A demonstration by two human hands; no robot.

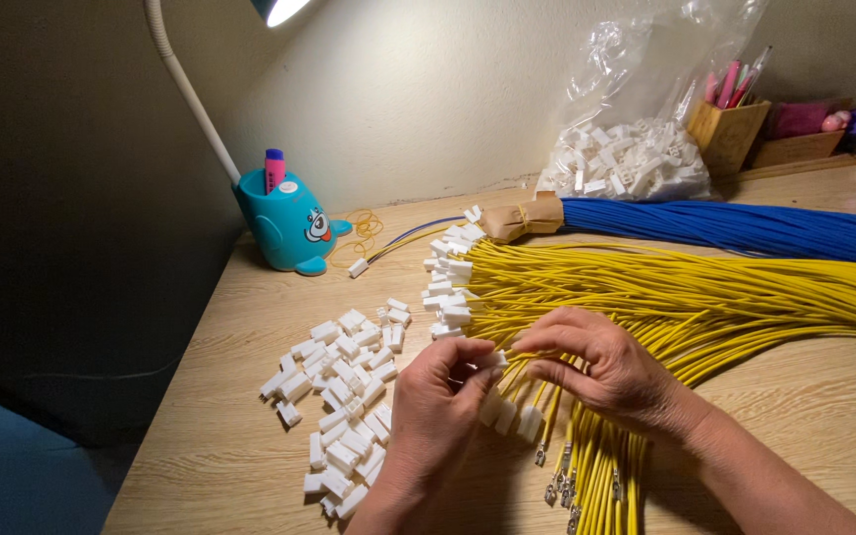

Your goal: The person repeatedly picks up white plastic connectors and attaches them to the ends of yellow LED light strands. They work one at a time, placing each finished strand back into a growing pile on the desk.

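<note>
Wooden desk (824, 416) | two wire bundles: yellow (686, 287), blue (745, 226) | left hand (435, 406), right hand (601, 365) grip one white connector (492, 361)

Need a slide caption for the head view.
Both hands, left and right, hold yellow wires at a white connector beside loose connectors.

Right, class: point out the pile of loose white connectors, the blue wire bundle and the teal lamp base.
Loose white connectors (344, 396), head view, middle of the pile.
Blue wire bundle (735, 226), head view, mid-length of the strands.
Teal lamp base (284, 223), head view, front of its body.
</note>
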